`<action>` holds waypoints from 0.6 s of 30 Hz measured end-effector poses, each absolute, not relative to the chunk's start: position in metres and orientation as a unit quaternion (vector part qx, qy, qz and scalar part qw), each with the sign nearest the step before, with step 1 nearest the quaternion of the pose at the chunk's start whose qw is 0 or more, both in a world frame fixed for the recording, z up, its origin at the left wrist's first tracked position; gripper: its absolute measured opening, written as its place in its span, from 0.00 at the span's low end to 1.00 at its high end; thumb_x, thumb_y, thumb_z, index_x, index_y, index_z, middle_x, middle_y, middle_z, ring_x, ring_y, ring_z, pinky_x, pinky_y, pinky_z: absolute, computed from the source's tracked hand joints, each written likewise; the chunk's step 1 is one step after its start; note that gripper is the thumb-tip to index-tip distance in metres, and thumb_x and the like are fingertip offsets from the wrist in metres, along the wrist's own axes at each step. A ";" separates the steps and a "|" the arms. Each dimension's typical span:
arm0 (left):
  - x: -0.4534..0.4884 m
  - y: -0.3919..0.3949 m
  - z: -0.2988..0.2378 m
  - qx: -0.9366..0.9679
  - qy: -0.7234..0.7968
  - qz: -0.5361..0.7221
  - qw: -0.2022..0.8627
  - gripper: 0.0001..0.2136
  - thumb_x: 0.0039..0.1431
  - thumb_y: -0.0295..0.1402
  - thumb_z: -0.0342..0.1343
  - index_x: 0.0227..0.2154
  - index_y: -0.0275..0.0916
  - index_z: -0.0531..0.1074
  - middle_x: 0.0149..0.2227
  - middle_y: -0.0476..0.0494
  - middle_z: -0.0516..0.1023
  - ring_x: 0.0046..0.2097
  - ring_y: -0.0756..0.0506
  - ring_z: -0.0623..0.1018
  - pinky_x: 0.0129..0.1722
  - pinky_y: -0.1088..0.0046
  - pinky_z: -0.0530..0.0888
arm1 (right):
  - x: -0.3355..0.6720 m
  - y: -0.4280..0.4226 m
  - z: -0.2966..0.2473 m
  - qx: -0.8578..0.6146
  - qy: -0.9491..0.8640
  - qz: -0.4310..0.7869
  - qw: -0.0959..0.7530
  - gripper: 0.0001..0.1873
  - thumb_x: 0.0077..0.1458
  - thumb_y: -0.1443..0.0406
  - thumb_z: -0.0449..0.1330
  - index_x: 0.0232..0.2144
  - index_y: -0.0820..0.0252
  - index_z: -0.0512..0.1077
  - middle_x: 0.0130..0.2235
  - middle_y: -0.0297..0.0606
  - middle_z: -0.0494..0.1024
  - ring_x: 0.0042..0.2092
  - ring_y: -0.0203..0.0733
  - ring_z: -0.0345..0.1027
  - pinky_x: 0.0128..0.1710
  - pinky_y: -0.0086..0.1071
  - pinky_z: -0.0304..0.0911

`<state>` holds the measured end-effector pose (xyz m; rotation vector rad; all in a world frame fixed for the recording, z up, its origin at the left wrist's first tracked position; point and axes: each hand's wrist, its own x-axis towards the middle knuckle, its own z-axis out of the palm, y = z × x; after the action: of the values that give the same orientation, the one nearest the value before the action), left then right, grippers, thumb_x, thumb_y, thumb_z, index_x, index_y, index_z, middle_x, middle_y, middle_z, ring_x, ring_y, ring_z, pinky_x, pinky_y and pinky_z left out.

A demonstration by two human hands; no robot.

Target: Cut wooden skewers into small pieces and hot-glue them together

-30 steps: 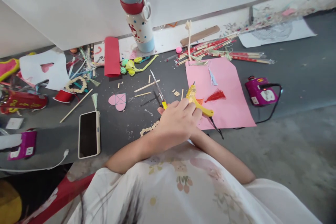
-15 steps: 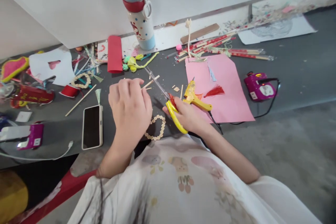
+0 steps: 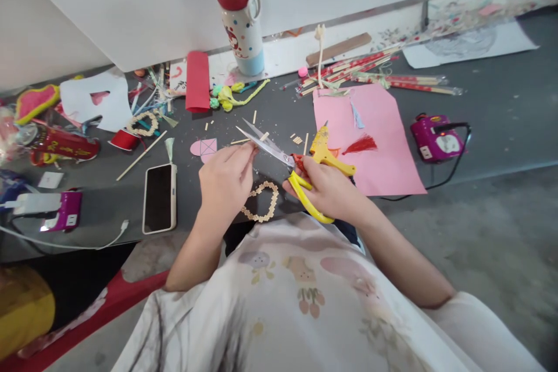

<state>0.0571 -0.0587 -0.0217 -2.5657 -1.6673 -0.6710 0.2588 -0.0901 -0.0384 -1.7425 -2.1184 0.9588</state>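
Scissors [image 3: 285,157] form the dial's centre, directly in front of my torso, with six o'clock toward my body. Nearest to me, at seven o'clock, a heart-shaped loop of small pale pieces [image 3: 274,202] lies flat on the grey tabletop [image 3: 501,99]. Between eight and nine o'clock, beyond my left forearm, lies a phone [image 3: 159,197], screen dark. My right hand [image 3: 329,186], at four o'clock, is wrapped round the yellow handles; blades point to ten o'clock and stand parted. My left hand [image 3: 224,183], at nine o'clock, has its thumb and fingertips pinched on a pale stick [image 3: 264,136], whose free end shows at the blades; whether it lies between them or merely over them, I cannot confirm. Change noted: half a second ago the left hand was reaching palm-down, the stick lay on the table, and the blades were nearly together. I take this to mean that both hands are now engaged and that stick and cutting edges are brought into one working position. Farther out, between two and three o'clock, a yellow glue gun [image 3: 322,148] rests partly on a pink sheet [image 3: 392,168] beside a red tassel [image 3: 361,144]. Farthest, at eleven o'clock, a bottle [image 3: 244,40] stands upright.
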 end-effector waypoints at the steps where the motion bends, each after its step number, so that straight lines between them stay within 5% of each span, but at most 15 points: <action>1: 0.057 -0.060 -0.021 -0.817 -0.535 -0.213 -0.007 0.13 0.64 0.31 0.44 0.40 0.41 0.74 0.36 0.45 0.80 0.40 0.46 0.77 0.36 0.73 0.68 | 0.259 -0.091 -0.038 -0.595 -0.728 0.324 0.111 0.18 0.56 0.49 0.52 0.32 0.57 0.56 0.32 0.38 0.75 0.32 0.43 0.70 0.27 0.30 0.52; 10: 0.056 -0.059 -0.019 -0.828 -0.513 -0.216 -0.064 0.11 0.61 0.28 0.46 0.35 0.41 0.74 0.31 0.47 0.78 0.36 0.47 0.76 0.33 0.73 0.68 | 0.258 -0.091 -0.040 -0.584 -0.730 0.336 0.120 0.18 0.55 0.50 0.52 0.34 0.58 0.58 0.31 0.38 0.74 0.32 0.42 0.70 0.26 0.30 0.50; 18: 0.050 -0.051 -0.028 -0.855 -0.472 -0.217 -0.017 0.08 0.58 0.24 0.48 0.31 0.39 0.72 0.31 0.48 0.77 0.35 0.48 0.76 0.32 0.76 0.67 | 0.251 -0.088 -0.045 -0.605 -0.695 0.365 0.134 0.18 0.53 0.51 0.54 0.25 0.57 0.56 0.23 0.31 0.68 0.25 0.34 0.61 0.24 0.29 0.46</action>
<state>0.0499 -0.0513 -0.0279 -2.7142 -1.4977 -0.6888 0.2514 -0.0876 -0.0452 -1.7525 -2.0143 1.0581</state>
